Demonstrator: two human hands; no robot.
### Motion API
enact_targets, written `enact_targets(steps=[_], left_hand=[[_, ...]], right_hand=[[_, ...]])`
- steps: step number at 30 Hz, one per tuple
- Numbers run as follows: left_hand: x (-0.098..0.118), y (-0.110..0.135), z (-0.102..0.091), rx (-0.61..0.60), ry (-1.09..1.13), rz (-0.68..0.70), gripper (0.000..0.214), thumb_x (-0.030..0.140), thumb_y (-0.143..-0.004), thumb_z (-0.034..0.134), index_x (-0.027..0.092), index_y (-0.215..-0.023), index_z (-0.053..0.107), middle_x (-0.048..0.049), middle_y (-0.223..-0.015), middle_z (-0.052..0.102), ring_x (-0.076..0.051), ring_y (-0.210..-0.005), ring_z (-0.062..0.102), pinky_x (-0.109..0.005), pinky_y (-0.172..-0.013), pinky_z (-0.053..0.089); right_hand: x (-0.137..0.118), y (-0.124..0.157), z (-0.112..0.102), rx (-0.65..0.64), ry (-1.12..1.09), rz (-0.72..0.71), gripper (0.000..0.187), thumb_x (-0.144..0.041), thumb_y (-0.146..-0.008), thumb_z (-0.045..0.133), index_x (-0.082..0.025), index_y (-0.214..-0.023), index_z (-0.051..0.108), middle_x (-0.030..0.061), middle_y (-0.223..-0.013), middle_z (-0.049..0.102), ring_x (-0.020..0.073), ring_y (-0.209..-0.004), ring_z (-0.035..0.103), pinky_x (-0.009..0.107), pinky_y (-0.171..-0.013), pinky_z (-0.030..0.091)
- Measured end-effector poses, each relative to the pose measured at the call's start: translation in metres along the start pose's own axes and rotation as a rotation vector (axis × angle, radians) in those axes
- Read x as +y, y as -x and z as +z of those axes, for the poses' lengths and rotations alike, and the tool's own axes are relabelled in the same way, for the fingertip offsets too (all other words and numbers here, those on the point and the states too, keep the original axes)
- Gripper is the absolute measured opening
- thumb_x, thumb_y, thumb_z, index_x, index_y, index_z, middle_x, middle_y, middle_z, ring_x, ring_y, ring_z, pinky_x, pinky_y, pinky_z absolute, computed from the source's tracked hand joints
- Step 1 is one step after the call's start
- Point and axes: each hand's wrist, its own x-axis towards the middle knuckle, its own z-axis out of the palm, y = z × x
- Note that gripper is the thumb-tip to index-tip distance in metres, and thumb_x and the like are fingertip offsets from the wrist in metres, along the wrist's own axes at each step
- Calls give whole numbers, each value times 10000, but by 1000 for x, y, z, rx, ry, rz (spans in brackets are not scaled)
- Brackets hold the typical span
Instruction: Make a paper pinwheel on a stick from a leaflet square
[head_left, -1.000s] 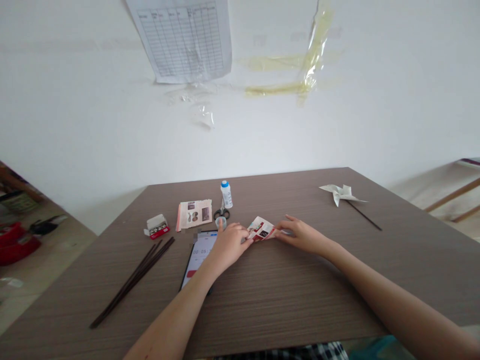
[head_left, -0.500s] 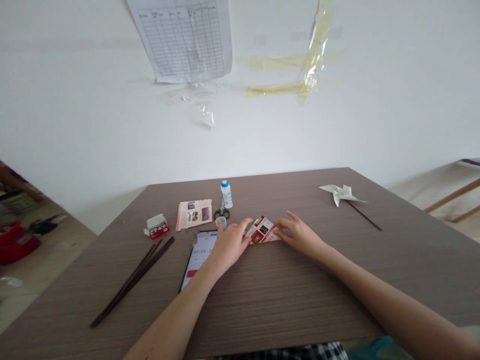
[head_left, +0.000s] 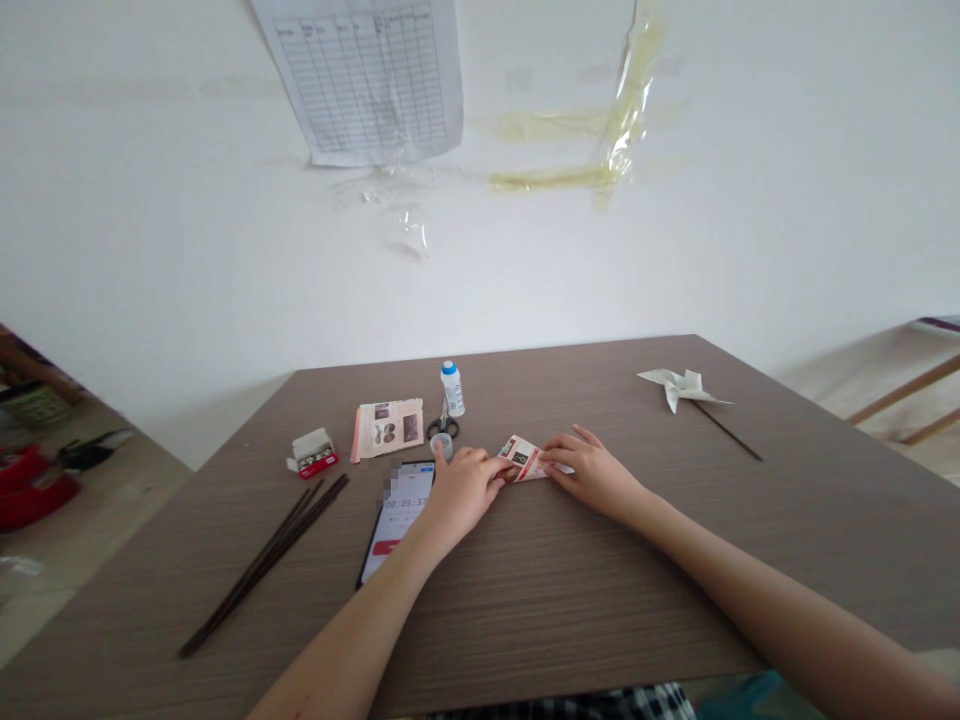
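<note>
A small folded piece of printed paper (head_left: 523,459), red and white, lies on the brown table (head_left: 570,590) between my hands. My left hand (head_left: 459,490) presses its left edge with curled fingertips. On the paper's right side my right hand (head_left: 589,470) holds the paper down, fingers bent over it. Both hands rest on the tabletop, and part of the paper is hidden under the fingers.
A phone (head_left: 397,507) with a lit screen lies under my left wrist. Behind it are scissors (head_left: 442,426), a glue bottle (head_left: 452,388), a printed booklet (head_left: 388,428) and a small box (head_left: 313,452). Dark sticks (head_left: 267,560) lie at left. A white paper pinwheel (head_left: 686,386) lies at the far right.
The paper stood up tilted half a second ago and now lies flatter and folded smaller. My right hand's fingers have closed down onto it; my left hand shifted slightly.
</note>
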Motion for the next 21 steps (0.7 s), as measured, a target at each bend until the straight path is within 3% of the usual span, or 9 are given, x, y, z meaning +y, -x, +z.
enact_targets(steps=[7, 21], left_hand=[[2, 0, 2, 16, -29, -13, 444, 243, -1304, 686, 385, -1638, 941, -150, -1550, 911, -441, -1626, 759, -929, -1565, 213], [-2, -4, 8, 68, -60, -1, 436, 259, -1290, 679, 411, -1591, 955, -130, -1423, 935, -434, -1542, 750, -811, -1539, 297]], right_hand=[[-4, 0, -5, -22, -27, 21, 253, -196, -1219, 761, -317, -1262, 979, 100, -1354, 969, 313, -1275, 937, 714, -1493, 546], [-11, -2, -6, -54, -39, 77, 289, -225, -1224, 737, -334, -1265, 1002, 89, -1291, 975, 322, -1227, 939, 734, -1571, 437]])
